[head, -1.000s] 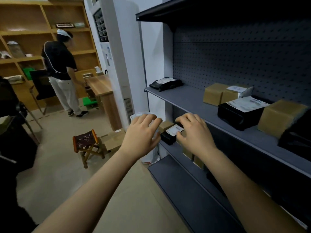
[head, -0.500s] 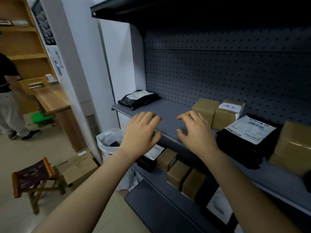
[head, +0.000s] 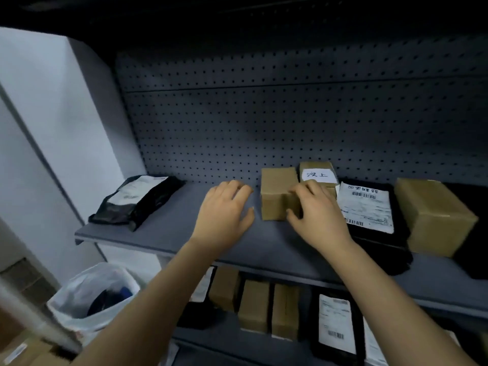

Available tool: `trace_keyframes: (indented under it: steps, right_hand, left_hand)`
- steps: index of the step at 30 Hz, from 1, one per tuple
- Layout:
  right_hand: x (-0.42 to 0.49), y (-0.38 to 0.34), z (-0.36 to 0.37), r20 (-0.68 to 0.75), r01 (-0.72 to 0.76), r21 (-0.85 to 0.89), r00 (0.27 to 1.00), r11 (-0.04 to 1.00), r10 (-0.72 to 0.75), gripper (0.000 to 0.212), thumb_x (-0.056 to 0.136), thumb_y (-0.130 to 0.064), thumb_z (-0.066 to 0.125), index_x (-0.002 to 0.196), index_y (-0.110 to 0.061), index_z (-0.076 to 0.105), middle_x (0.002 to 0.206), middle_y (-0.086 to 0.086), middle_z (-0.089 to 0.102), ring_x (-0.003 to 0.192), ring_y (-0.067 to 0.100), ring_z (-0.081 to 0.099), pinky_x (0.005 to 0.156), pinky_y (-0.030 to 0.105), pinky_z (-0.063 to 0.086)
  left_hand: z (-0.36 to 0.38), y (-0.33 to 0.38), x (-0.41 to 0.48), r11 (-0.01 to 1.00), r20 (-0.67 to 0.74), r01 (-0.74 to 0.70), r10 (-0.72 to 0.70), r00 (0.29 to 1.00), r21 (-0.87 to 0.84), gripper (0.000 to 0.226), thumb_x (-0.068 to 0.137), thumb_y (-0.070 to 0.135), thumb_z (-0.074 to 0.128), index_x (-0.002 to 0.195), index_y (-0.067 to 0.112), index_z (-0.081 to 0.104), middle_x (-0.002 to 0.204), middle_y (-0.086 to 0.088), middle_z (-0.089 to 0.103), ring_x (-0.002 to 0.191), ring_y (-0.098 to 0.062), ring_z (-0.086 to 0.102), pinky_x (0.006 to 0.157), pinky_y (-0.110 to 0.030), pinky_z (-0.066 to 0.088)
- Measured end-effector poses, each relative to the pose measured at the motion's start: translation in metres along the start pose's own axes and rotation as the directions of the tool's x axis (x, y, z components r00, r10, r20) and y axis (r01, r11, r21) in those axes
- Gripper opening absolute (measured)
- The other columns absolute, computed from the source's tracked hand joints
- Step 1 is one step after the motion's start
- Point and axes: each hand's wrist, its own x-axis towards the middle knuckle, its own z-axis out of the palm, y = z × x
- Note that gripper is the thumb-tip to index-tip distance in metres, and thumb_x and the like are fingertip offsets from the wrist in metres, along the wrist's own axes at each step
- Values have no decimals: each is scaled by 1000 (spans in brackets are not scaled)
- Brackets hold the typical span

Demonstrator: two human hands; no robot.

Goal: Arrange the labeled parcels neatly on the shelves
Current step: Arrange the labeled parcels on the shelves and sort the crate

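On the lower shelf, nearest the camera, three brown boxes are stood upright side by side, with a black parcel at their right turned label outward. The shelf's left part is hidden behind the two forearms, and the contents of a white-lined bin on the floor at left are too dark to be made out. On the upper shelf the left hand is spread palm down, fingers nearly straight and nothing held. Whether the shelf surface is touched cannot be told. The right hand is closed on the right front corner of a plain brown box, with fingers curled over its top edge and the thumb pressed to its front face. That box is set square to the shelf edge, and it looks near-cubic, so no long axis can be named. Just behind it a labelled box is partly covered by the right hand, its handwritten label facing up. Further right a flat black mailer is laid label up with its long axis front to back, beside a large brown box angled to the edge. At far left a black bag is laid slantwise — its length running from front left to back right — before grey pegboard.
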Motion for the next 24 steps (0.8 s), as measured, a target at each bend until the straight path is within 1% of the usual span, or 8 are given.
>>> trace_keyframes:
  steps: [3, 7, 10, 13, 16, 18, 21, 24]
  right_hand:
    - [6, -6, 7, -15, -127, 11, 992, 992, 128, 40, 84, -22, 66, 121, -13, 55, 118, 8, 49, 109, 28, 48, 91, 37, 43]
    - [6, -13, 15, -29, -249, 56, 968, 967, 251, 45, 82, -19, 68, 123, -13, 53, 122, 10, 47, 113, 30, 48, 93, 35, 43]
    - [5, -16, 19, -11, -316, 82, 948, 945, 318, 49, 84, -19, 68, 128, -13, 50, 126, 11, 47, 116, 30, 48, 92, 33, 41]
    - [7, -17, 23, 26, -360, 108, 933, 927, 360, 55, 87, -19, 66, 138, -11, 45, 132, 12, 46, 120, 28, 48, 93, 29, 39]
    - [8, -18, 26, 48, -374, 148, 927, 916, 371, 59, 89, -17, 65, 143, -11, 42, 137, 10, 44, 121, 26, 49, 98, 28, 39]
    - [8, -18, 28, 45, -365, 173, 931, 915, 363, 58, 89, -16, 65, 142, -12, 43, 136, 8, 45, 119, 25, 52, 99, 30, 43]
    - [4, -20, 31, 15, -330, 233, 942, 915, 335, 54, 88, -14, 66, 139, -14, 48, 128, 3, 47, 111, 19, 55, 98, 31, 45]
    - [-4, -24, 33, -23, -294, 312, 948, 903, 317, 48, 89, -14, 66, 135, -17, 52, 117, -5, 46, 100, 9, 52, 93, 25, 45]
  left_hand:
    - [14, -15, 15, 994, 13, -62, 63, 998, -89, 32, 85, 29, 64, 112, 13, 63, 105, -6, 63, 94, -27, 59, 79, -37, 47]
    - [32, -26, 24, 973, 106, -84, 109, 988, -216, 43, 89, 35, 61, 127, 15, 56, 121, -5, 60, 108, -28, 57, 88, -38, 46]
    - [43, -28, 27, 951, 204, -32, 99, 974, -308, 54, 93, 42, 55, 142, 21, 42, 140, 1, 49, 125, -23, 48, 95, -36, 44]
    - [52, -27, 27, 908, 271, 49, 73, 960, -417, 62, 94, 45, 54, 148, 25, 32, 150, 5, 39, 130, -22, 44, 93, -36, 47]
    - [57, -26, 27, 851, 307, 104, 69, 949, -514, 60, 93, 42, 57, 146, 25, 36, 149, 4, 42, 130, -20, 46, 93, -34, 48]
    - [58, -25, 27, 822, 306, 139, 45, 951, -553, 59, 92, 40, 59, 144, 23, 38, 145, 2, 46, 128, -19, 48, 93, -33, 47]
    - [54, -24, 19, 774, 300, 193, -4, 954, -603, 57, 91, 39, 61, 142, 23, 41, 138, 0, 54, 122, -21, 53, 92, -36, 50]
    - [46, -23, 7, 742, 283, 236, -65, 957, -628, 52, 90, 38, 63, 138, 27, 45, 127, 0, 61, 111, -21, 61, 86, -39, 54]
